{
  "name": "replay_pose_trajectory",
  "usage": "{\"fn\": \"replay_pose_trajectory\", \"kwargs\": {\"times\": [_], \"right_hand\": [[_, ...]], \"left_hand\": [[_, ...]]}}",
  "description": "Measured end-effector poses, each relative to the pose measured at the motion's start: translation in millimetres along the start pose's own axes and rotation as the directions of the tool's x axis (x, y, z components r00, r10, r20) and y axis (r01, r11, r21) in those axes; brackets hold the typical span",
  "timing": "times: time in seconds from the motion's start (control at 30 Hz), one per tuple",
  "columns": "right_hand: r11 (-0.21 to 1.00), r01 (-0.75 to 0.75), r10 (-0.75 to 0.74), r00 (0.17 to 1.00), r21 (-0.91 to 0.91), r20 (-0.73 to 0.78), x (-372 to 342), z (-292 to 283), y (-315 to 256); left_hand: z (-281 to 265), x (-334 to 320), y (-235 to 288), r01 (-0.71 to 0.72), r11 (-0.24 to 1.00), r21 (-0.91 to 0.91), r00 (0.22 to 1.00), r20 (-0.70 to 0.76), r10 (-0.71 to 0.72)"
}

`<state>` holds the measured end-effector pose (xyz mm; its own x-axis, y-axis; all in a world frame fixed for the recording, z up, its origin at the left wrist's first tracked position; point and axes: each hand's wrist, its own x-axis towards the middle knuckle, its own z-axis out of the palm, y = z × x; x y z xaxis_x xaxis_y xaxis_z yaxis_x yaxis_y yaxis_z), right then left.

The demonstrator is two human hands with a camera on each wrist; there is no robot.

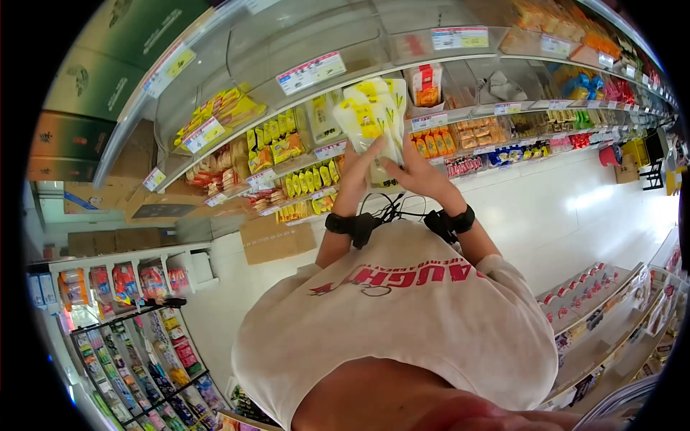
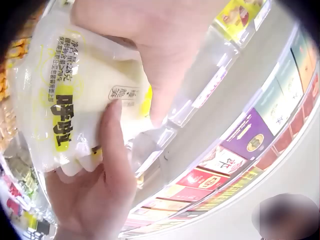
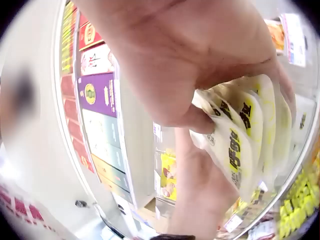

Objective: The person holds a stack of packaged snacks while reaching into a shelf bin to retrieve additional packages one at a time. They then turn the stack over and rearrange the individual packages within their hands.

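Observation:
Several white-and-yellow snack packets (image 1: 371,108) are held together in a fanned stack, in front of the shelf. My left hand (image 1: 357,172) grips the stack from its left side, with the thumb across the front packet. From the other side my right hand (image 1: 422,174) holds the lower right edge, its thumb lying on the wrapper. Up close in the left wrist view, the front packet (image 2: 60,105) has black print on a yellow patch. The right wrist view shows the layered packets (image 3: 245,135) edge-on between both hands; the fingers behind them are partly hidden.
Similar pale packets (image 1: 325,118) stand in a shelf bin just left of the stack. Yellow snack bags (image 1: 223,115) lie further left, behind price tags (image 1: 311,72). A flattened cardboard sheet (image 1: 277,239) is on the floor. Black cables (image 1: 392,207) hang near the wrists.

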<state>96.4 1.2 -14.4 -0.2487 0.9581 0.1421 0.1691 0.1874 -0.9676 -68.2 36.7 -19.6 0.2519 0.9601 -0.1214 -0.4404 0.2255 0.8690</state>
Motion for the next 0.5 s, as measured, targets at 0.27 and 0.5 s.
{"fn": "replay_pose_trajectory", "kwargs": {"times": [0.27,0.5], "right_hand": [[0.964,0.058,-0.154,0.916,-0.259,-0.371,-25.1,-13.8,2.2],[0.910,0.179,-0.294,0.914,-0.373,-0.280,-31.3,-31.8,39.7]], "left_hand": [[58.4,2.7,-9.8,0.041,0.998,-0.048,0.999,-0.008,-0.041],[61.6,-3.5,-24.8,0.144,0.989,-0.028,0.990,0.009,-0.144]]}}
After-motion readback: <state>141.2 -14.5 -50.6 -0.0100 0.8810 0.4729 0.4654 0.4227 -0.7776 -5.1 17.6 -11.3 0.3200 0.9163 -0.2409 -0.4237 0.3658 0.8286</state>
